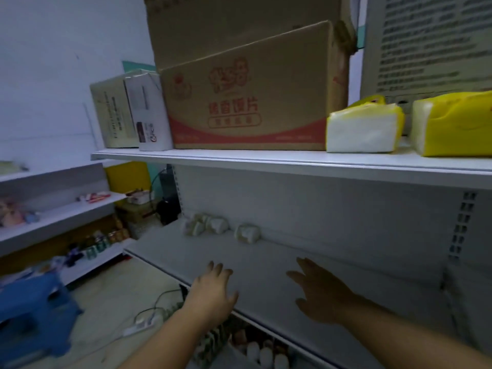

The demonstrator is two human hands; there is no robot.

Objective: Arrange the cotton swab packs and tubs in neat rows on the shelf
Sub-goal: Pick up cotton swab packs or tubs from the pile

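Observation:
A few small white cotton swab packs lie at the back left of the grey middle shelf (332, 267): a loose cluster (206, 225) near the left corner and a single pack (248, 233) just right of it. My left hand (213, 291) hovers over the shelf's front edge with fingers straight and holds nothing. My right hand (322, 291) reaches over the shelf board, fingers spread, also empty. Both hands are well short of the packs. The picture is blurred, so the packs' shape is unclear.
The shelf above carries a large cardboard box (247, 94), smaller boxes (130, 113) to its left and yellow tissue packs (364, 126) to its right. Eggs (263, 352) sit on the level below. A blue stool (34, 312) stands on the floor at left.

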